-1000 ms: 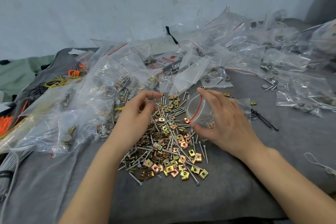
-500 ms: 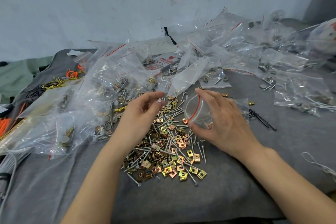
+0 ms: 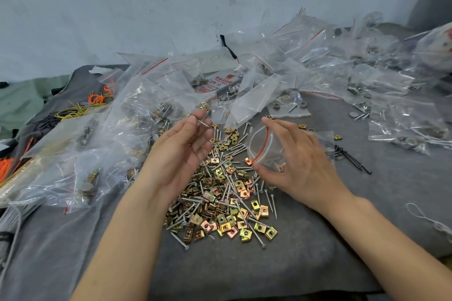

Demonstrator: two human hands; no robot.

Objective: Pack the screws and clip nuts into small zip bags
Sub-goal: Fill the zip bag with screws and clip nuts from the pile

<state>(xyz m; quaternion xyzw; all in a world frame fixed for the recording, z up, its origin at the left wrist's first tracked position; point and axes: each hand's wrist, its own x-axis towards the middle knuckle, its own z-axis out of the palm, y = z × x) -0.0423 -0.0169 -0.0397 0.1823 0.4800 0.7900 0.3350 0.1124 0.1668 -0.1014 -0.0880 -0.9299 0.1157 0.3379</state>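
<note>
Pinching one screw (image 3: 201, 121) between the thumb and fingertips of my left hand (image 3: 182, 154), I hold it raised above the far side of the pile (image 3: 220, 198) of screws and clip nuts. That pile lies on the grey cloth (image 3: 318, 239), about midway between its left and right edges and nearer the near edge. My right hand (image 3: 298, 161) is clamped on the small zip bag (image 3: 263, 151), thumb under and forefinger over its red-lined mouth, spreading it open just right of the pile, with the mouth facing my left hand. The gap between screw and mouth is where I think this could go wrong: my hold on the screw is light, so it could swivel and drop back into the heap, or its point could catch the thin plastic lip and fold the mouth closed. If my right thumb slackens, the bag may collapse and spill whatever is in it. A clip nut (image 3: 248, 161) sits right at the lower corner of the mouth, and I cannot tell whether it is inside the bag or on the pile beneath. What the bag already holds is hard to read through the glare and my own fingers, which cover much of its body. The filled bags (image 3: 137, 110) heaped toward the left and far edges blur together, so I cannot count them.
</note>
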